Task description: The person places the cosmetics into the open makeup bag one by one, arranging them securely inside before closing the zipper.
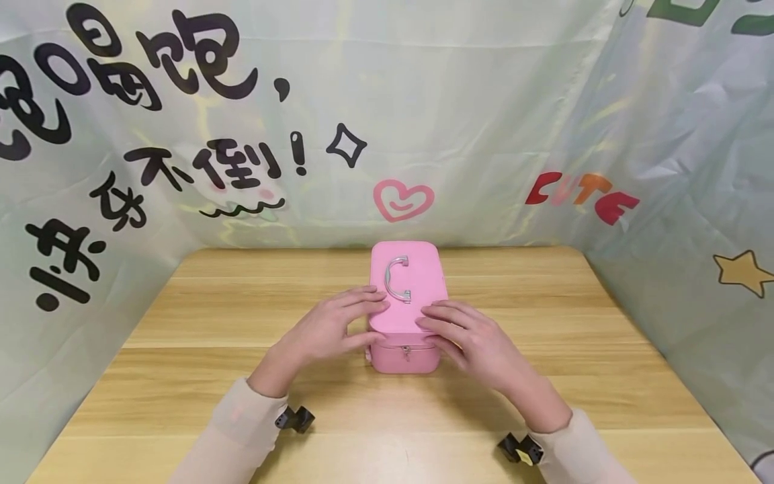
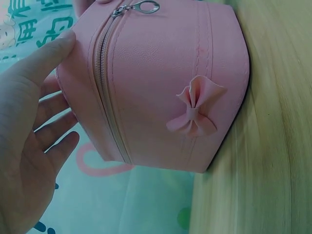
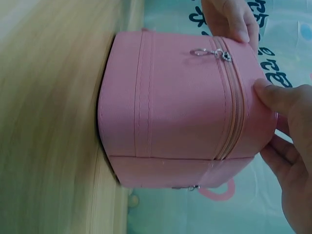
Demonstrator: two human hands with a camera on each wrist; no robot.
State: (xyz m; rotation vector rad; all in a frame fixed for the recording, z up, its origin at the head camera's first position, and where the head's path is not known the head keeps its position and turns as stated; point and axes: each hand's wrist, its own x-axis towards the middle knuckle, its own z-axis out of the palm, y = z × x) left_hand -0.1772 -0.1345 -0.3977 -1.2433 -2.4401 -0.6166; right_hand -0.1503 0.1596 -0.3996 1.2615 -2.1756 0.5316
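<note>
A pink cosmetic case stands upright on the table, its lid down. On top lies a silver carry handle. My left hand rests on the left side of the lid, fingers fairly straight and thumb at the near edge. My right hand touches the right side of the lid in much the same way. A zip runs below the lid, with a silver zip pull at the front. In the left wrist view, a pink bow decorates the case's side.
The case stands towards the middle and back of a light wooden table. Behind it and at both sides hangs a printed cloth with dark lettering, a pink heart and a star. A small black camera sits at each wrist.
</note>
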